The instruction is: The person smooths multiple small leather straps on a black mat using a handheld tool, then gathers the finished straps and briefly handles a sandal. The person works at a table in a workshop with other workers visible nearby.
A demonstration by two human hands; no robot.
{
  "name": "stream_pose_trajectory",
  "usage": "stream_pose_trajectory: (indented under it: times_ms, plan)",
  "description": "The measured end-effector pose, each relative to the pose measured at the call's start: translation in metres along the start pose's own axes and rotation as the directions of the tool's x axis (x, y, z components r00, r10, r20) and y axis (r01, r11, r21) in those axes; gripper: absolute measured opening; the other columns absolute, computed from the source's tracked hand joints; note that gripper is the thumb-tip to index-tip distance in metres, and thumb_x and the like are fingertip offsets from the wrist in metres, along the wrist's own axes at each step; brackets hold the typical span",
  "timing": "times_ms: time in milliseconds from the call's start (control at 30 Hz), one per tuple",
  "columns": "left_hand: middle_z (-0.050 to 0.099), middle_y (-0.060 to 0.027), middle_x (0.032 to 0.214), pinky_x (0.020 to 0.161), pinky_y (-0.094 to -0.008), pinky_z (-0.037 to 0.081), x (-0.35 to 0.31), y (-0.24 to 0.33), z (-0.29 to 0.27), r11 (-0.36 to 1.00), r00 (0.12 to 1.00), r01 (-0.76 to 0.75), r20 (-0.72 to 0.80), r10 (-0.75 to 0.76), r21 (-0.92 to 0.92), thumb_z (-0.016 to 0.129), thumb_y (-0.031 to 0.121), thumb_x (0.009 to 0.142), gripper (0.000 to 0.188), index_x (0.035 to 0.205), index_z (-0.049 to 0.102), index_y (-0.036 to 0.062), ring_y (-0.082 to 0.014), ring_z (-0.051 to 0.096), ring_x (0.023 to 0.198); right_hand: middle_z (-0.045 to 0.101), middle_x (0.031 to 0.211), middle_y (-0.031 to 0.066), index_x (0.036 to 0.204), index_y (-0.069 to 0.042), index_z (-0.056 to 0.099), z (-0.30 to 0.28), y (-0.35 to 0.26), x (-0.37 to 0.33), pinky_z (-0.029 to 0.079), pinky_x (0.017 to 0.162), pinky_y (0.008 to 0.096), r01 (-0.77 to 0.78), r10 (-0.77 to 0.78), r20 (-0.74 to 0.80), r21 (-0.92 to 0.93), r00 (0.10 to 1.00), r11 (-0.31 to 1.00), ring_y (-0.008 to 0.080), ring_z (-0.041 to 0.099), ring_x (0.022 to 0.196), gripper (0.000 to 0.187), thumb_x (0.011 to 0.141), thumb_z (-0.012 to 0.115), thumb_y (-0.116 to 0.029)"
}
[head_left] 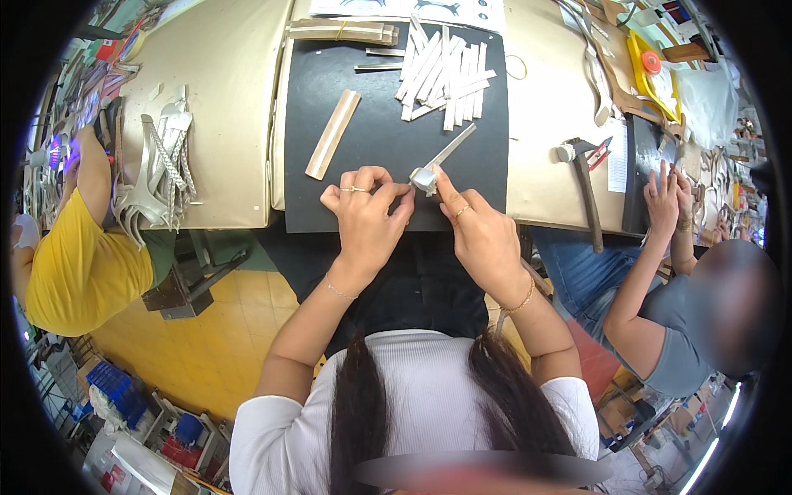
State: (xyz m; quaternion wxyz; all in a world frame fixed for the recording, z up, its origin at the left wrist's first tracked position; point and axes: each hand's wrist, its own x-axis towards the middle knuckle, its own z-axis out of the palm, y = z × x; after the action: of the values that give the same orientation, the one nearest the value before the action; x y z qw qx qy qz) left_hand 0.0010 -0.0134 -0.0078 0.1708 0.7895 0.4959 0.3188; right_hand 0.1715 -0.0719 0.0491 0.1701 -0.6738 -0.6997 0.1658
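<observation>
You had a tan-covered worktop [227, 82] before you. Below its near edge spread a yellow tiled floor [223, 355], with a reddish patch [596, 355] to your right. Dark, box-like furniture [177, 295] stood by the near edge, leftward. White light strips [733, 406] shone behind you, rightward.

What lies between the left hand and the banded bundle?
In the head view, a striped brown strip lies on the black mat beyond the left hand.
</observation>
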Motion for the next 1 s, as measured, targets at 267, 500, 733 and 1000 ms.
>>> stream_pose_trajectory:
  times_ms: [267, 500, 733, 1000]
  plan:
    - [0.059, 0.0035, 0.094, 0.086, -0.0388, 0.027, -0.001, 0.000, -0.001, 1.000, 1.000, -0.007, 0.027, 0.006, 0.007, 0.084, 0.013, 0.073, 0.011, 0.080, 0.075, 0.0125, -0.0175, 0.052, 0.093, 0.060, 0.082, 0.0096, 0.149, -0.019, 0.052, -0.004, -0.010, -0.003, 0.053, 0.056, 0.0406, 0.044, -0.039, -0.070, 0.074, 0.997, 0.996, 0.0304, 0.066, 0.064, 0.059, 0.093, 0.065, -0.008]
    - [0.060, 0.0022, 0.096, 0.088, -0.0387, 0.028, -0.007, -0.003, -0.007, 0.999, 1.000, 0.030, 0.001, -0.030, -0.020, 0.083, 0.012, 0.071, 0.018, 0.086, 0.074, 0.0118, -0.0180, 0.054, 0.093, 0.060, 0.082, 0.0093, 0.151, -0.020, 0.050, -0.003, -0.009, -0.005, 0.053, 0.054, 0.0407, 0.154, -0.101, -0.265, 0.187, 0.959, 0.970, 0.0277, 0.067, 0.063, 0.062, 0.092, 0.065, -0.009]
    - [0.060, 0.0028, 0.098, 0.085, -0.0390, 0.028, -0.005, -0.001, -0.012, 0.998, 0.999, 0.049, 0.016, -0.048, -0.049, 0.082, 0.012, 0.075, 0.023, 0.095, 0.073, 0.0137, -0.0185, 0.054, 0.094, 0.059, 0.082, 0.0094, 0.149, -0.017, 0.052, -0.015, -0.012, -0.002, 0.052, 0.056, 0.0410, 0.075, -0.063, -0.108, 0.110, 0.992, 0.991, 0.0279, 0.065, 0.064, 0.062, 0.090, 0.067, -0.004]
    - [0.062, -0.0012, 0.100, 0.087, -0.0372, 0.034, 0.014, 0.010, 0.005, 0.997, 0.998, -0.038, 0.052, 0.041, -0.060, 0.085, 0.019, 0.076, 0.029, 0.101, 0.074, 0.0102, -0.0204, 0.056, 0.095, 0.060, 0.083, 0.0111, 0.149, -0.011, 0.052, -0.025, 0.007, 0.005, 0.051, 0.059, 0.0409, 0.081, -0.007, -0.352, 0.197, 0.936, 0.977, 0.0314, 0.062, 0.065, 0.058, 0.093, 0.064, -0.001]
